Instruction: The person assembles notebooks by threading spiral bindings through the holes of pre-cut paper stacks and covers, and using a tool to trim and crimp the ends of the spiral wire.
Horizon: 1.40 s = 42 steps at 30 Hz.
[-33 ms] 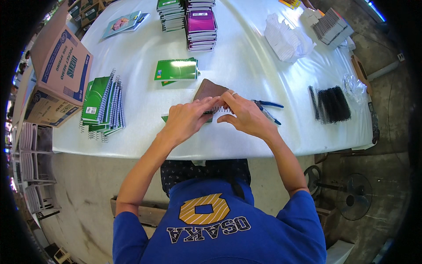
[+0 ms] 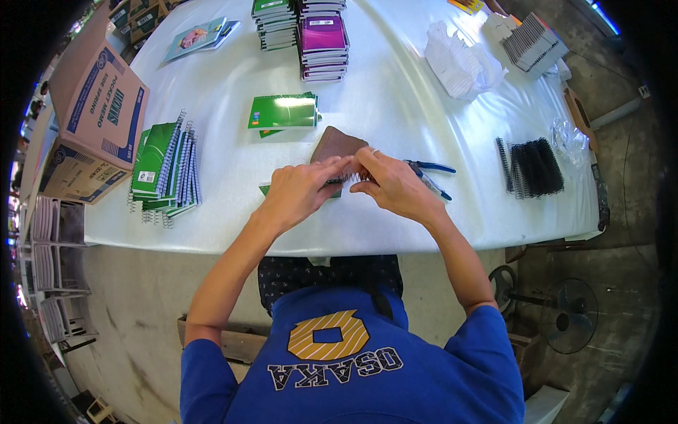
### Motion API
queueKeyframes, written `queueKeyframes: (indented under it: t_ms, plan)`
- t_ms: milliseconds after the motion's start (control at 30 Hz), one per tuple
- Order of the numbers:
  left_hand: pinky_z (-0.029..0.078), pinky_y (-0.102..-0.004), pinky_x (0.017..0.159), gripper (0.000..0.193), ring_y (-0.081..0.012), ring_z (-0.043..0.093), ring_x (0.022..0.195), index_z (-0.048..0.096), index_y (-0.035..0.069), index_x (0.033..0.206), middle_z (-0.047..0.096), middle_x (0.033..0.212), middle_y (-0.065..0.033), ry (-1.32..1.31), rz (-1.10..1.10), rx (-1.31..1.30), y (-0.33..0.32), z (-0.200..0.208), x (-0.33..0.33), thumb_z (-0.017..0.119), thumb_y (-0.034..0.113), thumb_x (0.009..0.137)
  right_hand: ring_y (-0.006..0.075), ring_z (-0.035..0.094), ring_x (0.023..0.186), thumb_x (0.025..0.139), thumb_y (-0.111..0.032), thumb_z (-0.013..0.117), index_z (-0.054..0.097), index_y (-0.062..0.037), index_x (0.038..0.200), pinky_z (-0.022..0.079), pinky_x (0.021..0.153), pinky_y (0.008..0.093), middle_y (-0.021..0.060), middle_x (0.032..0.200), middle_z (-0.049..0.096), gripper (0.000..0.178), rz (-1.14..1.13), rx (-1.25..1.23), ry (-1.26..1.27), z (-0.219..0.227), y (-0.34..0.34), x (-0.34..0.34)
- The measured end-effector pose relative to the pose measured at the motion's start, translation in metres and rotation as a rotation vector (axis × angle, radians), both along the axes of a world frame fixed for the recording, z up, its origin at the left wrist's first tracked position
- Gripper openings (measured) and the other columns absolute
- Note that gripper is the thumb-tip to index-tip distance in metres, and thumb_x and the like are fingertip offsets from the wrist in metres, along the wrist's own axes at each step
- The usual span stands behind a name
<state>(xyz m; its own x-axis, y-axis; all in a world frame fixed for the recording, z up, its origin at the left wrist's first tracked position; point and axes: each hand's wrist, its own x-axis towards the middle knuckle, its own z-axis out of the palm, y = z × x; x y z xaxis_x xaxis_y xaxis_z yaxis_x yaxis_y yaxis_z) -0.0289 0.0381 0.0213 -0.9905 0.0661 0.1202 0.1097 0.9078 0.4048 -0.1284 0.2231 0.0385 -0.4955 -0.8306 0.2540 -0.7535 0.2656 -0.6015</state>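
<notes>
Both of my hands meet over a small green notebook (image 2: 265, 189) near the table's front edge. My left hand (image 2: 291, 192) lies over the notebook and hides most of it, its fingers bent toward the right. A dark wire coil (image 2: 346, 179) runs along the notebook's edge between my hands. My right hand (image 2: 397, 187) pinches at the coil's right end with thumb and fingertips. A brown board (image 2: 333, 143) lies just beyond my fingers. Blue-handled pliers (image 2: 432, 175) rest on the table by my right hand. How far the coil is threaded is hidden.
Spiral-bound green notebooks (image 2: 159, 169) are piled at left beside an open cardboard box (image 2: 106, 113). Two loose green notebooks (image 2: 284, 113) lie beyond the board. Farther back stand notebook stacks (image 2: 323, 42). Black coils (image 2: 533, 169) and crumpled white paper (image 2: 462, 63) are at right.
</notes>
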Motion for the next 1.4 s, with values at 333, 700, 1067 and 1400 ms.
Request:
queueKeyframes:
  t_ms: [333,700,1067,1400]
  plan:
    - [0.053,-0.0402,0.067,0.039,-0.0293,0.068,0.075,0.064,0.033,0.124,0.072,0.097,-0.0071,-0.191,-0.194,-0.033,-0.005,0.007,0.012,0.067,0.04,0.086,0.0323,0.055,0.11,0.076,-0.019,0.08,0.058,-0.0008,0.092,0.045,0.094,0.0399,0.0183,0.111,0.058,0.032,0.005,0.167,-0.037,-0.03,-0.022,-0.053]
    - [0.054,-0.0414,0.083,0.063,-0.0358,0.062,0.111,0.051,0.022,0.138,0.066,0.12,-0.0145,-0.074,0.015,-0.199,-0.018,0.002,0.01,0.061,0.053,0.085,0.0199,0.061,0.106,0.078,-0.021,0.069,0.064,-0.0056,0.125,0.046,0.097,0.0329,0.0106,0.121,0.065,0.049,0.452,0.196,-0.788,-0.013,0.011,-0.088]
    - [0.054,-0.0397,0.069,0.052,-0.0311,0.068,0.095,0.058,0.028,0.131,0.069,0.111,-0.0144,0.115,-0.044,-0.271,-0.025,-0.012,0.007,0.058,0.055,0.086,0.0179,0.064,0.088,0.09,-0.021,0.068,0.071,-0.003,0.103,0.049,0.082,0.0308,0.0089,0.096,0.071,0.023,0.005,-0.002,-0.367,-0.02,0.003,-0.082]
    - [0.05,-0.0399,0.061,0.045,-0.0264,0.067,0.07,0.066,0.033,0.122,0.069,0.078,-0.0077,-0.313,-0.038,-0.255,-0.031,0.015,0.007,0.059,0.057,0.085,0.028,0.063,0.088,0.076,-0.015,0.081,0.055,-0.0063,0.107,0.05,0.077,0.0366,0.0102,0.098,0.064,0.041,-0.107,0.021,-0.202,-0.013,0.01,0.024]
